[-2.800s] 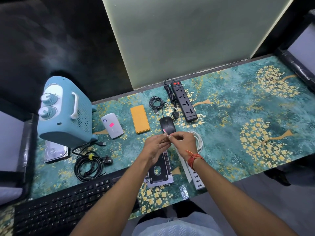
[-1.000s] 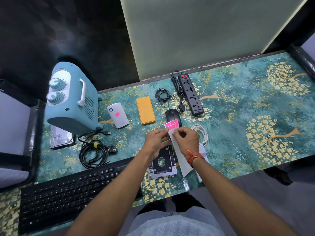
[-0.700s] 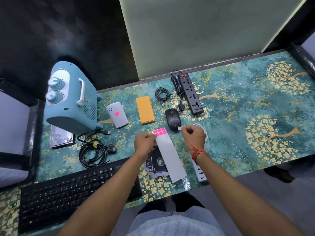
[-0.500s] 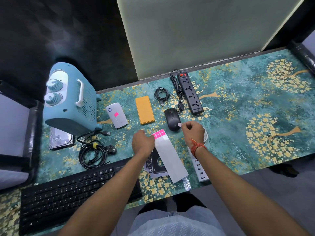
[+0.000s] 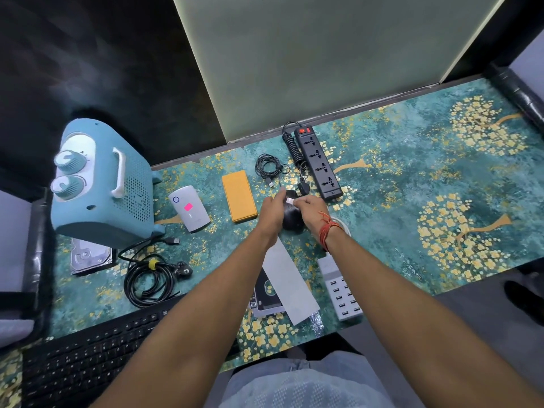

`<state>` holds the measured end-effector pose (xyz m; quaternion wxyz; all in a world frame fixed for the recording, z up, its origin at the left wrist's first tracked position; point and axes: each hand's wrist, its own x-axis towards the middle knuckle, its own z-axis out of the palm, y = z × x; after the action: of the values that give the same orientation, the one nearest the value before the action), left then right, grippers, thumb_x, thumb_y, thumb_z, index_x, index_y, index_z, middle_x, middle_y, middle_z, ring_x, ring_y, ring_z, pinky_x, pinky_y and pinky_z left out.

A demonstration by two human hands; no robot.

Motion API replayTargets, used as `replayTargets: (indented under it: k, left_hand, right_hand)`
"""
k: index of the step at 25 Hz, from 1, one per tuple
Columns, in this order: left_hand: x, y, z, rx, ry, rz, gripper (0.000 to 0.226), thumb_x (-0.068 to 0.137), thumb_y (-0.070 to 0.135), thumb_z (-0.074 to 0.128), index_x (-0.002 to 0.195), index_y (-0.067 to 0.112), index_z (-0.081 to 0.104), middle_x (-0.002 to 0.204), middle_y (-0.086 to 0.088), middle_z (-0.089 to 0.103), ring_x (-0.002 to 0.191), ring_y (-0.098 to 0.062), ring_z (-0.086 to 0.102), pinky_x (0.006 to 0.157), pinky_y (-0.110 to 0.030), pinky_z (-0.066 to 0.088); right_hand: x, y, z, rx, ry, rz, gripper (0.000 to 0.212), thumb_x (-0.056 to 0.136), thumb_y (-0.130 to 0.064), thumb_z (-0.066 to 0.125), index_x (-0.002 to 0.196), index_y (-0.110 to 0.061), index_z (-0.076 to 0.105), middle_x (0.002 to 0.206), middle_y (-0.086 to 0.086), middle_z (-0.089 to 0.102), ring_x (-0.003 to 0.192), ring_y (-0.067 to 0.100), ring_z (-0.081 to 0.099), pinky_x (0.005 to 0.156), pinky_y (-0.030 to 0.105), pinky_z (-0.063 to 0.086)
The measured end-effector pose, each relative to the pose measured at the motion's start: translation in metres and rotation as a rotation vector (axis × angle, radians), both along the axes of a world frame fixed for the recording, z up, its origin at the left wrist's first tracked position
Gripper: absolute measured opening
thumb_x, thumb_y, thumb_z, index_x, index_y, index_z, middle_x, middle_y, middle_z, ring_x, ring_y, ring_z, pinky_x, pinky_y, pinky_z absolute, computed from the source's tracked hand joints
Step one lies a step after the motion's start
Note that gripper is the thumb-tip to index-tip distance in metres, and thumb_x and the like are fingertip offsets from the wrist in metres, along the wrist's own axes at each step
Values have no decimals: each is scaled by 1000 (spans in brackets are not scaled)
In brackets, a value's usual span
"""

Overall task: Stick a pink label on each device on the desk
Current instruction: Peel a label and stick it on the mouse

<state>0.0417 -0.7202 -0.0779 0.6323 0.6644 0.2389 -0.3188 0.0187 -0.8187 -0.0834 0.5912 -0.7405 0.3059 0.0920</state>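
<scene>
The black mouse (image 5: 292, 220) lies mid-desk, and both hands meet over its front end. My right hand (image 5: 311, 208) pinches a small pale label (image 5: 290, 200) and holds it against the top of the mouse. My left hand (image 5: 273, 212) grips the mouse's left side with its fingers curled. The label sheet (image 5: 290, 285) lies flat on the desk near the front edge; my left forearm hides its end with the pink labels. The white device (image 5: 196, 220) to the left carries a pink label (image 5: 188, 206). No label shows on the yellow power bank (image 5: 238, 200).
A black power strip (image 5: 318, 163) and a coiled thin cable (image 5: 269, 166) lie behind the mouse. A blue heater (image 5: 100, 184), a hard drive (image 5: 88, 256) and a black cord bundle (image 5: 153, 278) are at the left. A keyboard (image 5: 88, 357) and a white USB hub (image 5: 338, 290) lie near the front.
My left hand let go of the label sheet, which now lies on the desk, and moved up to the mouse. My right hand carried the peeled label onto the mouse.
</scene>
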Motion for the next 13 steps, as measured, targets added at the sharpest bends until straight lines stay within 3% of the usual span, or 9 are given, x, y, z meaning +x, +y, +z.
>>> replayTargets:
  k: [2,3,5,7,10,13]
  left_hand:
    - [2,-1,12,-61,12,68,54,91,68,40,93,19,62,101,-12,71,91,-23,67,95,-43,51]
    - [5,0,11,-108,54,114,54,94,67,35,87,19,59,94,-13,70,85,-23,65,92,-43,51]
    - [9,4,3,-214,174,186,72,91,74,30,88,9,61,93,-16,69,86,-28,64,94,-44,49]
    - [8,5,4,-314,249,238,83,85,81,28,88,5,62,85,-14,68,80,-27,62,91,-39,49]
    - [1,3,8,-408,244,296,68,92,70,33,84,7,59,63,-9,60,55,-22,55,65,-29,48]
    - [-5,2,14,-461,158,341,53,96,58,40,91,9,60,69,-10,60,59,-23,58,64,-32,50]
  right_hand:
    - [0,-1,2,27,-36,-18,13,91,-14,58,78,-13,62,89,7,61,84,19,55,81,29,43]
    - [0,-1,4,32,-70,-24,16,91,-16,57,76,-17,61,89,8,63,84,20,58,81,34,48]
    - [-3,-2,10,81,-139,-10,15,92,-17,56,77,-19,60,91,12,68,89,25,66,82,41,56]
    - [-7,0,19,123,-182,18,13,93,-16,55,82,-15,59,83,9,69,86,24,70,75,35,57]
    - [-12,1,24,-47,-217,-48,14,92,-17,55,79,-16,61,75,3,68,74,21,69,70,36,58]
    - [-17,2,31,-342,-251,-38,16,91,-19,54,79,-13,62,77,5,67,70,23,64,67,39,56]
